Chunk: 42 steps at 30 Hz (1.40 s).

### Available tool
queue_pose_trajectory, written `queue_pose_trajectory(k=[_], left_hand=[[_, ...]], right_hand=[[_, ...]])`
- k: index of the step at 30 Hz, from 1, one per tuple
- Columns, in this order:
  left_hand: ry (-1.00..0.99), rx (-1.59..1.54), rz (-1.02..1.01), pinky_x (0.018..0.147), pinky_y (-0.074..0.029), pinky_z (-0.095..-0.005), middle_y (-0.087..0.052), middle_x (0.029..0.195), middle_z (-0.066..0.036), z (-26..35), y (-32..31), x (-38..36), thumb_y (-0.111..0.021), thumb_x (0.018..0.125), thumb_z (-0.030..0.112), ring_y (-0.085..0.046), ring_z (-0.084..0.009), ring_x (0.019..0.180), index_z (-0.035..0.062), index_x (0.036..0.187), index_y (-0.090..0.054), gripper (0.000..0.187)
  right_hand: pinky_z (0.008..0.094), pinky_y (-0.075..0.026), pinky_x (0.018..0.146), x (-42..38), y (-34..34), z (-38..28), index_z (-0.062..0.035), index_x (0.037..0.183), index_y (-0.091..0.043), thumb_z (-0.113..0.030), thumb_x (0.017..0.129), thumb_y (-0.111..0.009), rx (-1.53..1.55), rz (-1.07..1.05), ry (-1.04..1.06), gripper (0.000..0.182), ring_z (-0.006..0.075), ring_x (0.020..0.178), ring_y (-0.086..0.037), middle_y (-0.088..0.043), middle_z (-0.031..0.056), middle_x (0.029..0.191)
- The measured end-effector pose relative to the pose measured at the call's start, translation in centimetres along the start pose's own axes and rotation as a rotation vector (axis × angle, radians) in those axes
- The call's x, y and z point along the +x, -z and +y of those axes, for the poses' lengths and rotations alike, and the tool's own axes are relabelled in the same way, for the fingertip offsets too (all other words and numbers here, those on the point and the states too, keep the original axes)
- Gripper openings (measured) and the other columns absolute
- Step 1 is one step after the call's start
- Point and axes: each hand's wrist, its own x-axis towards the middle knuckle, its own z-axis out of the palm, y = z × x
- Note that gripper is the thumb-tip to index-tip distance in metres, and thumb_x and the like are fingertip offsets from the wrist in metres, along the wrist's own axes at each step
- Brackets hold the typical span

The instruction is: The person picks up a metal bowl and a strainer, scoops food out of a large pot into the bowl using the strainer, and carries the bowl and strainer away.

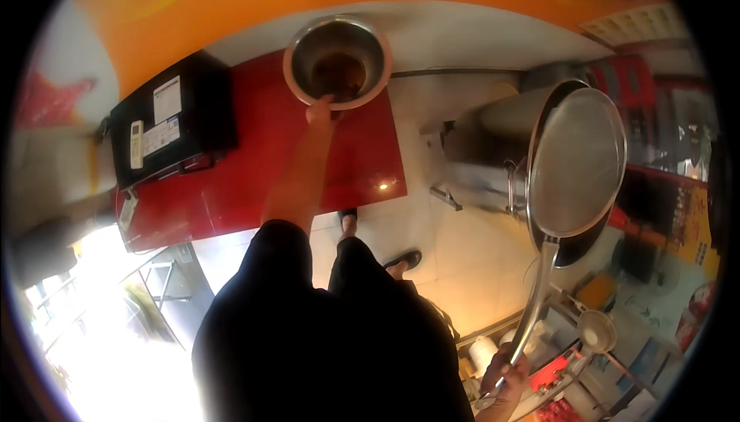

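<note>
My left hand reaches forward and is closed on the near rim of a steel bowl. Some dark brown liquid lies in the bottom of this bowl, which is over the far edge of a red table. Low on the right, my right hand grips the end of a long metal handle. That handle belongs to a big round fine-mesh strainer. The strainer's mesh overlaps the mouth of a tall steel stockpot and hides most of its opening.
On the red table stands a black box-shaped appliance with papers and a white remote control on it. A smaller ladle-like strainer rests by a counter with containers at the lower right. Tiled floor lies between table and counter.
</note>
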Motion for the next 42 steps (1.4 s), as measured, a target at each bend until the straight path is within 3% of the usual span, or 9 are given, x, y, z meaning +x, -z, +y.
queue_pose_trajectory(k=[7, 10, 14, 18, 22, 30, 37, 41, 42], left_hand=[[-0.129, 0.08, 0.193, 0.072, -0.068, -0.0454, -0.063, 0.116, -0.025, -1.1, -0.5, -3.6, -0.065, 0.09, 0.006, -0.069, -0.0366, 0.097, -0.0178, 0.119, -0.058, 0.038], [-0.096, 0.157, 0.178, 0.08, -0.066, -0.0448, -0.059, 0.123, -0.026, -1.9, 0.0, -9.1, -0.063, 0.092, 0.004, -0.066, -0.0356, 0.106, -0.0182, 0.121, -0.054, 0.038], [-0.125, 0.184, 0.18, 0.074, -0.065, -0.0425, -0.063, 0.114, -0.025, -4.1, 2.8, -15.1, -0.063, 0.091, 0.004, -0.07, -0.0362, 0.095, -0.0182, 0.117, -0.055, 0.036], [-0.201, 0.277, 0.21, 0.066, -0.064, -0.0387, -0.069, 0.1, -0.021, -7.2, 7.5, -19.0, -0.07, 0.086, 0.006, -0.072, -0.0313, 0.087, -0.0148, 0.112, -0.063, 0.034], [-0.202, 0.141, 0.015, 0.068, -0.062, -0.0386, -0.069, 0.102, -0.02, -8.5, 8.6, -26.5, -0.067, 0.085, 0.002, -0.072, -0.0298, 0.089, -0.0141, 0.111, -0.062, 0.031], [-0.194, 0.254, -0.102, 0.056, -0.054, -0.0322, -0.066, 0.091, -0.011, -12.1, 0.0, -49.3, -0.058, 0.09, 0.003, -0.066, -0.0231, 0.073, -0.0052, 0.106, -0.058, 0.018], [-0.157, 0.373, -0.166, 0.047, -0.044, -0.0287, -0.063, 0.08, -0.007, -14.7, -7.4, -53.7, -0.061, 0.092, 0.006, -0.059, -0.0162, 0.061, -0.0021, 0.103, -0.057, 0.014], [-0.138, 0.386, -0.183, 0.047, -0.044, -0.0287, -0.062, 0.08, -0.006, -16.3, -9.9, -53.9, -0.061, 0.092, 0.006, -0.059, -0.0156, 0.062, -0.0024, 0.102, -0.058, 0.014], [-0.107, 0.406, -0.26, 0.055, -0.052, -0.0311, -0.065, 0.088, -0.008, -16.3, -9.4, -52.9, -0.06, 0.092, 0.006, -0.064, -0.0183, 0.067, -0.0039, 0.108, -0.058, 0.019]], right_hand=[[0.0285, -0.036, 0.029, 0.0, 4.3, -0.9, 0.0083, 0.117, -0.055, -0.023, 0.088, -0.077, -0.022, 0.189, 0.217, 0.048, 0.0162, 0.032, -0.044, -0.049, 0.0077, 0.054], [0.0283, -0.037, 0.031, 0.2, 7.3, -2.1, 0.0065, 0.116, -0.056, -0.025, 0.089, -0.076, -0.187, 0.295, 0.23, 0.047, 0.0161, 0.033, -0.045, -0.049, 0.0066, 0.054], [0.0286, -0.04, 0.033, 1.1, 13.0, -2.0, 0.0062, 0.12, -0.055, -0.026, 0.09, -0.074, -0.221, 0.369, 0.217, 0.048, 0.0148, 0.038, -0.048, -0.05, 0.0047, 0.058], [0.0288, -0.042, 0.035, 4.2, 18.9, -2.7, 0.0029, 0.128, -0.055, -0.024, 0.093, -0.071, -0.268, 0.335, 0.132, 0.047, 0.0148, 0.041, -0.05, -0.052, 0.0024, 0.064], [0.0292, -0.047, 0.041, 8.9, 24.2, -4.5, 0.0012, 0.127, -0.056, -0.023, 0.095, -0.069, -0.268, 0.21, 0.107, 0.042, 0.0143, 0.045, -0.053, -0.054, 0.0023, 0.068], [0.0295, -0.046, 0.042, 16.4, 36.2, -7.7, 0.0049, 0.127, -0.055, -0.02, 0.097, -0.066, -0.305, -0.103, 0.128, 0.041, 0.0153, 0.048, -0.056, -0.056, 0.0043, 0.071], [0.0301, -0.046, 0.041, 18.4, 40.8, -7.8, 0.001, 0.114, -0.055, -0.02, 0.1, -0.065, -0.34, -0.137, 0.178, 0.027, 0.0157, 0.045, -0.056, -0.056, 0.0041, 0.069], [0.0295, -0.046, 0.041, 18.5, 42.4, -10.6, -0.0024, 0.101, -0.052, -0.024, 0.102, -0.064, -0.453, -0.073, 0.256, 0.025, 0.0149, 0.045, -0.056, -0.057, 0.0038, 0.07], [0.0295, -0.046, 0.041, 17.8, 42.2, -11.5, -0.0024, 0.101, -0.052, -0.024, 0.102, -0.064, -0.471, -0.054, 0.246, 0.025, 0.0149, 0.045, -0.056, -0.057, 0.0038, 0.07]])
